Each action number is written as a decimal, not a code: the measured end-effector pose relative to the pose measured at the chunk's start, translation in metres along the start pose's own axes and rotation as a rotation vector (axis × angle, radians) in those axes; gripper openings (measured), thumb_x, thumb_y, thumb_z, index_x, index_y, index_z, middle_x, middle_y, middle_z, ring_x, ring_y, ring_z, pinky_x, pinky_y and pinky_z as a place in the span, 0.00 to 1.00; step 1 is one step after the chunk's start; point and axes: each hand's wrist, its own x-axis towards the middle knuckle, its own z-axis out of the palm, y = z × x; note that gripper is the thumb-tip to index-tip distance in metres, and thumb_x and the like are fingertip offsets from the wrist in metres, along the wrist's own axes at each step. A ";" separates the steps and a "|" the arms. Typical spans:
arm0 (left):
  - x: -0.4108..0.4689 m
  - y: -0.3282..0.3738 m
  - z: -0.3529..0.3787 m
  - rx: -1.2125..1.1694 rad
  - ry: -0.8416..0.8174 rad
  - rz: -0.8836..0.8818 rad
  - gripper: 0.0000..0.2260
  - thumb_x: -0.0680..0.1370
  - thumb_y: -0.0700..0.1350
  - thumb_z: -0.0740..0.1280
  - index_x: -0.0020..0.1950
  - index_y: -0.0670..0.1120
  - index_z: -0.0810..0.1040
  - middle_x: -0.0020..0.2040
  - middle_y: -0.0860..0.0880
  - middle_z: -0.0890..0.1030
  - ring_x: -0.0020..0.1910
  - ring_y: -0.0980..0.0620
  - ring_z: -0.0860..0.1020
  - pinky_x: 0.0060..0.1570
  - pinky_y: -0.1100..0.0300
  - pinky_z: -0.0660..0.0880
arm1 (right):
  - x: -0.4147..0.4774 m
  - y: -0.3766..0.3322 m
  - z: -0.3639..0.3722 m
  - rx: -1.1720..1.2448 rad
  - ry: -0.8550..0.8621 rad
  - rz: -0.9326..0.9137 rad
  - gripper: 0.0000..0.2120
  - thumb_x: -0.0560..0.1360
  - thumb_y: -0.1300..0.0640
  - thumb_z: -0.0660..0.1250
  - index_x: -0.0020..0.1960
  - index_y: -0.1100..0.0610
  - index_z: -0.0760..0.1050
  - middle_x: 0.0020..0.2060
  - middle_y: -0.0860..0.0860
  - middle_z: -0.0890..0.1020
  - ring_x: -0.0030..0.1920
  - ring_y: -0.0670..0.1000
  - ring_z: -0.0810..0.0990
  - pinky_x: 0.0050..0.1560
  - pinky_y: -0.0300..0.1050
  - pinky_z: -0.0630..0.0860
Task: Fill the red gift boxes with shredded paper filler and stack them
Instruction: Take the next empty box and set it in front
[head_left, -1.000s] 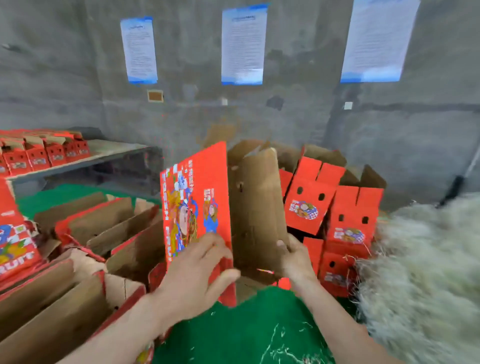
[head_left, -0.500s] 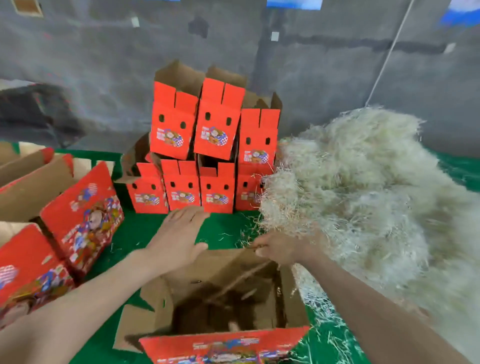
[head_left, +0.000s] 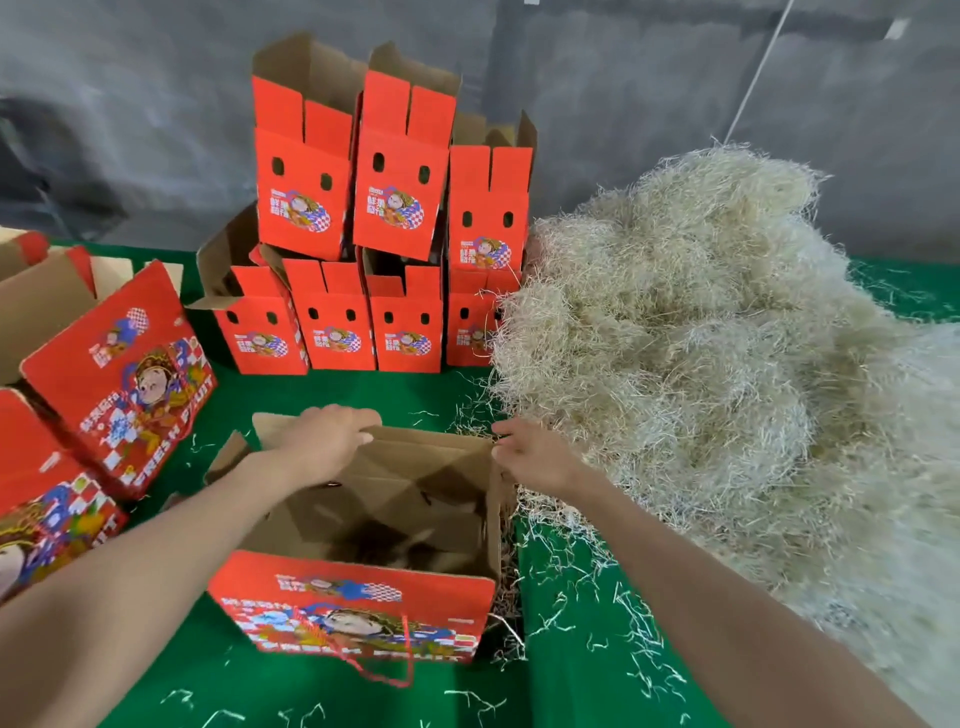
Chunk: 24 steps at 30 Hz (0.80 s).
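Observation:
An open red gift box stands on the green table right in front of me, brown inside, with no filler visible in it. My left hand grips the top edge of its far wall, fingers curled over the cardboard. My right hand holds the box's far right corner with its fingertips bent onto the edge. A big heap of pale shredded paper filler lies just to the right, touching the box. Behind the box, a stack of red gift boxes stands two rows high with flaps up.
More red boxes lie tipped on their sides at the left, with another box nearer me. A grey wall closes the back. Loose paper strands litter the green table.
A second ago I held the box up on end with both hands. It now stands open on the table, and my view has swung right and down to the filler heap.

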 end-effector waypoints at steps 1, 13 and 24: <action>0.000 -0.004 0.001 0.006 0.010 0.010 0.12 0.80 0.46 0.58 0.39 0.60 0.65 0.40 0.52 0.76 0.42 0.48 0.74 0.45 0.50 0.74 | -0.002 0.007 0.000 0.100 -0.044 0.045 0.19 0.81 0.56 0.56 0.71 0.58 0.64 0.64 0.56 0.74 0.61 0.55 0.75 0.59 0.46 0.72; 0.011 -0.043 -0.001 -0.011 0.305 -0.146 0.07 0.79 0.41 0.60 0.53 0.44 0.76 0.48 0.44 0.80 0.49 0.43 0.76 0.49 0.51 0.66 | -0.004 0.000 0.031 0.064 -0.462 0.155 0.26 0.72 0.76 0.60 0.68 0.64 0.64 0.63 0.59 0.74 0.53 0.57 0.80 0.52 0.51 0.79; 0.018 -0.035 0.010 -0.012 0.347 -0.149 0.06 0.80 0.41 0.59 0.49 0.44 0.76 0.42 0.45 0.78 0.46 0.44 0.73 0.51 0.50 0.64 | 0.026 0.015 0.010 -0.113 -0.015 0.172 0.04 0.68 0.67 0.69 0.36 0.60 0.77 0.34 0.50 0.81 0.34 0.45 0.79 0.36 0.35 0.77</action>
